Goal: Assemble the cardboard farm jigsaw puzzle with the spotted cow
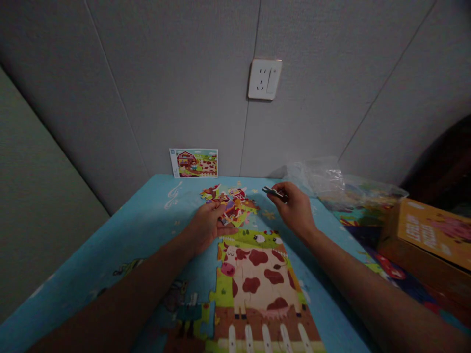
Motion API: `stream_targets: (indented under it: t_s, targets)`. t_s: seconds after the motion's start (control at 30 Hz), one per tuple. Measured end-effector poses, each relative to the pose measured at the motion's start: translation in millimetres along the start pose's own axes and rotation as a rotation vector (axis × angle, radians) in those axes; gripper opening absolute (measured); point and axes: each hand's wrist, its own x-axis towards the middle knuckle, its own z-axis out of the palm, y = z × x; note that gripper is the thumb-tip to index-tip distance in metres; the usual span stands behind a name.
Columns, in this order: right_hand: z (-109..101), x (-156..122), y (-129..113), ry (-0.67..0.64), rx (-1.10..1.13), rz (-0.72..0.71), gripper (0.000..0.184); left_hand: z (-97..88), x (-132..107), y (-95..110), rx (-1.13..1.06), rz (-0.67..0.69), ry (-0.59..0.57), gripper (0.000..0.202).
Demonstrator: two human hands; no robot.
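**Right hand (294, 211) pinches a jigsaw piece (274, 192) near the far table edge**

The right hand, right of centre, grasps the dark-looking piece between thumb and fingertips, nearly edge-on to the camera. The left hand (206, 228) lies palm down at the near edge of a loose pile of jigsaw pieces (230, 203), its fingers slightly curled. Whether it holds a piece cannot be told. The pile sits at upper centre of the blue tabletop (147, 220), just above an assembled cow section (257, 279) filling the lower centre. A farm picture card (193, 163) leans against the wall behind. A plastic bag (324, 179) and a yellow cardboard box (427, 235) lie to the right. A light pinch by the edges seems best here, leaving the printed face visible and the small piece easy to turn.
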Motion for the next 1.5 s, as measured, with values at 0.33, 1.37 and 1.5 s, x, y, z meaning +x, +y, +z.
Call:
stream_targets:
  t_s: [0.33, 1.37, 1.5]
  targets:
    - [12.8, -21.9, -28.5, -0.286, 0.311, -0.487, 0.043, 1.3, -2.9, -2.9, 0.065, 0.096, -0.196, 0.019]
    - [8.0, 6.1, 35.2, -0.184, -0.589, 0.325, 0.042, -45.5, 38.0, 4.4, 1.103, 0.718, 0.414, 0.017]
    - [17.2, 0.4, 16.2, -0.225, -0.521, -0.002, 0.043, -36.6, 32.2, -2.0, 1.312, 0.848, 0.224, 0.026]
